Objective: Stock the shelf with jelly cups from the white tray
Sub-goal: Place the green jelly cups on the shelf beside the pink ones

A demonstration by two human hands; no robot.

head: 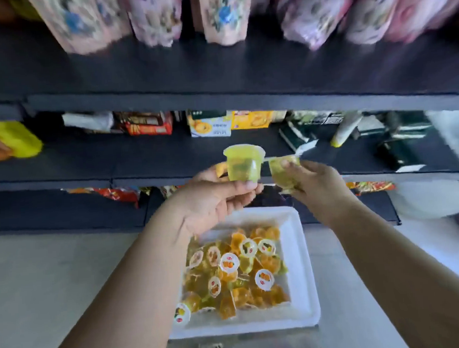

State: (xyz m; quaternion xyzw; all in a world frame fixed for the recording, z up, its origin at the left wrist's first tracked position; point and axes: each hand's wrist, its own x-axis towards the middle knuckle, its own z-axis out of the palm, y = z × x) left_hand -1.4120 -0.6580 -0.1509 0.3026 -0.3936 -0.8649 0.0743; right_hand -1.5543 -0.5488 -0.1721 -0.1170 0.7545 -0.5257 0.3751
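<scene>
I hold one green jelly cup (244, 162) in my left hand (213, 199) and another (285, 174) in my right hand (315, 184), fingers gripping each, above the white tray (299, 250) of cups. Next, I judge, both go down on the bare middle shelf (141, 157) just beyond.

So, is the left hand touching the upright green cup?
Touching. In the head view, the left hand pinches the green cup from below: its fingers lie against the cup's base.
</scene>
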